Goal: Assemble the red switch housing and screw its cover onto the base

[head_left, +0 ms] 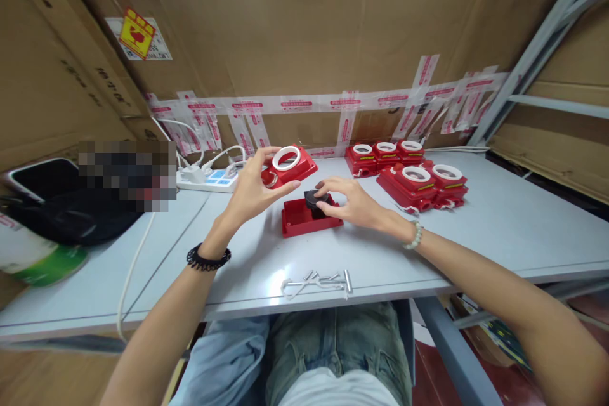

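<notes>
A red cover with a white ring (299,167) is held up and tilted in my left hand (255,185), its thumb below and fingers at the upper edge. Just right of it, my right hand (349,200) has its thumb and fingers closed round a round black part (314,199). That part sits at the right end of an open red box base (301,221), which rests on the table. Nearer the front edge lie small silver screws and metal pieces (316,281), with a short silver cylinder (347,281) at their right.
Several red boxes with white rings (419,185) stand at the back right. A white power strip (214,180) with plugs lies behind my left hand. A white cable (136,260) crosses the left side, near a black bag (95,228) and a green-and-white container (52,266).
</notes>
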{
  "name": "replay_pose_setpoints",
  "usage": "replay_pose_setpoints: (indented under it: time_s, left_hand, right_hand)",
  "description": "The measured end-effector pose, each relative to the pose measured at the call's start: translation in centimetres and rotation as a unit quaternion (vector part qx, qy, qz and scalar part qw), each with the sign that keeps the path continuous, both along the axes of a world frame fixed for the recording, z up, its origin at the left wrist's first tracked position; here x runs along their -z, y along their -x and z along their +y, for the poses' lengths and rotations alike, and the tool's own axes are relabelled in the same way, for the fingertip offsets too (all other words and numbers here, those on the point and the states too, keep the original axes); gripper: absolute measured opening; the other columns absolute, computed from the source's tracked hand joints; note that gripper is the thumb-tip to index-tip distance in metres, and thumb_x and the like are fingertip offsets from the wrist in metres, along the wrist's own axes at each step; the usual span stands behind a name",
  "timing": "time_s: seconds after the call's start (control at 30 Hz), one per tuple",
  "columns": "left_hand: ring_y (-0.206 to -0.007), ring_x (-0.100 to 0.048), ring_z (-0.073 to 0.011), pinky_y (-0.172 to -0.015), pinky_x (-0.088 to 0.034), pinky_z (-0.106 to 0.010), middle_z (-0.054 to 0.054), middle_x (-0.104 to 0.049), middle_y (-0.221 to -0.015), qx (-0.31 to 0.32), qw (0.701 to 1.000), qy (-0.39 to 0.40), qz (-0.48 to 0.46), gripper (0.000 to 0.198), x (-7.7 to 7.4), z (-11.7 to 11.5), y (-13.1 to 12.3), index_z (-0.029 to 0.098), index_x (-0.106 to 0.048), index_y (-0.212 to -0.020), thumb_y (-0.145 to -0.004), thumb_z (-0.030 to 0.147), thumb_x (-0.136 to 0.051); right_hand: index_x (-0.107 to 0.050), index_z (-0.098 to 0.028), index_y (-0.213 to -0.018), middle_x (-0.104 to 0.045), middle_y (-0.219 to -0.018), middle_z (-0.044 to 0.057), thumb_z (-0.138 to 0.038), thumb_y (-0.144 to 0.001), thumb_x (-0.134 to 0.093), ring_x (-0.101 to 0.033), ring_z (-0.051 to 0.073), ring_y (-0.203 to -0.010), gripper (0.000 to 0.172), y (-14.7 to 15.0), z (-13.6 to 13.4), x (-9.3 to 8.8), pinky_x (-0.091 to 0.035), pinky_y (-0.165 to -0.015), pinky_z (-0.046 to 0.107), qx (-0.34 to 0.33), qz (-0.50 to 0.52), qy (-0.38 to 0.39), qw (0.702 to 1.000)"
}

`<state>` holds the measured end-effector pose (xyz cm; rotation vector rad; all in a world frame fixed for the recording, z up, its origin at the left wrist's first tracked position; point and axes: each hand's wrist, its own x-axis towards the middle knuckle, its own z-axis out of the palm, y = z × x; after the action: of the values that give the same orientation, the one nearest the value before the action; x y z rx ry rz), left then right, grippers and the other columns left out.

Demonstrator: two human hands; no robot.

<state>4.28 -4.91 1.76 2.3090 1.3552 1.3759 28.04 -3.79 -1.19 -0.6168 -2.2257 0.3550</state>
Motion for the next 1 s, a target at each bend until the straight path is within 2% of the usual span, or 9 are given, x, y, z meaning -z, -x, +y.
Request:
replay_pose_setpoints:
  time_s: [0.27, 0.47, 0.63, 0.7, 0.8, 0.87, 1.0]
  left_hand:
    - [-0.106, -0.063, -0.0242, -0.076, -0.056, -0.032, -0.009, -0.064, -0.119, 0.001, 1.0, 0.001, 0.003, 0.063, 0.0, 0.0, 0.0, 0.023, -0.05, -0.122, -0.072, 0.05, -0.077]
    - [-0.107, -0.062, -0.0244, -0.076, -0.056, -0.033, -0.009, -0.064, -0.119, 0.002, 1.0, 0.001, 0.006, 0.064, 0.0, -0.1, 0.0, 0.022, -0.049, -0.123, -0.073, 0.05, -0.077]
    - [-0.107, -0.062, -0.0238, -0.077, -0.056, -0.032, -0.008, -0.063, -0.121, 0.017, 1.0, 0.001, 0.02, 0.063, -0.3, -0.4, -0.1, 0.023, -0.049, -0.124, -0.074, 0.049, -0.076]
    - [-0.107, -0.062, -0.0235, -0.081, -0.055, -0.032, -0.008, -0.063, -0.121, 0.04, 0.998, 0.017, 0.043, 0.063, -0.4, -0.7, -0.3, 0.023, -0.048, -0.126, -0.075, 0.049, -0.075]
    - [-0.113, -0.06, -0.0248, -0.092, -0.052, -0.037, -0.008, -0.06, -0.127, 0.092, 0.99, 0.056, 0.093, 0.063, -0.5, -1.0, -0.6, 0.024, -0.048, -0.129, -0.077, 0.049, -0.074]
    - [-0.118, -0.057, -0.0265, -0.098, -0.048, -0.04, -0.007, -0.058, -0.132, 0.119, 0.983, 0.072, 0.117, 0.065, -0.4, -1.1, -0.8, 0.026, -0.048, -0.131, -0.077, 0.051, -0.073]
    - [-0.121, -0.054, -0.0282, -0.102, -0.045, -0.043, -0.007, -0.056, -0.137, 0.143, 0.978, 0.081, 0.131, 0.066, 0.2, -0.9, -1.1, 0.027, -0.048, -0.133, -0.078, 0.053, -0.072]
  right_hand:
    - [-0.067, -0.016, -0.093, -0.072, -0.098, 0.008, -0.021, -0.084, -0.062, -0.066, 0.019, -0.093, 0.011, 0.2, -0.2, -0.1, -0.05, -0.088, 0.037, 0.01, -0.005, 0.005, 1.0]
    - [-0.067, -0.017, -0.097, -0.069, -0.114, 0.012, -0.028, -0.083, -0.066, -0.064, 0.025, -0.111, 0.018, 0.1, -0.9, -0.1, -0.047, -0.097, 0.046, 0.068, -0.01, -0.019, 0.997]
    - [-0.065, -0.019, -0.09, -0.068, -0.115, 0.011, -0.029, -0.081, -0.067, -0.063, 0.024, -0.11, 0.013, -0.5, -1.2, -1.5, -0.047, -0.098, 0.046, 0.115, 0.091, -0.057, 0.987]
    - [-0.064, -0.019, -0.088, -0.069, -0.11, 0.01, -0.028, -0.083, -0.065, -0.063, 0.022, -0.107, 0.01, -1.0, -1.1, -2.2, -0.049, -0.095, 0.043, 0.125, 0.154, -0.074, 0.977]
    - [-0.064, -0.021, -0.096, -0.067, -0.11, 0.009, -0.028, -0.085, -0.061, -0.062, 0.022, -0.108, 0.013, -1.6, -1.1, -3.0, -0.05, -0.092, 0.041, 0.117, 0.203, -0.09, 0.968]
    - [-0.064, -0.021, -0.103, -0.065, -0.118, 0.01, -0.03, -0.086, -0.06, -0.06, 0.022, -0.114, 0.019, -1.8, -1.2, -3.3, -0.048, -0.097, 0.043, 0.093, 0.18, -0.097, 0.975]
    - [-0.066, -0.022, -0.111, -0.051, -0.138, 0.014, -0.035, -0.087, -0.059, -0.047, 0.026, -0.132, 0.028, -1.1, -1.7, -3.6, -0.037, -0.109, 0.052, 0.045, 0.031, -0.087, 0.995]
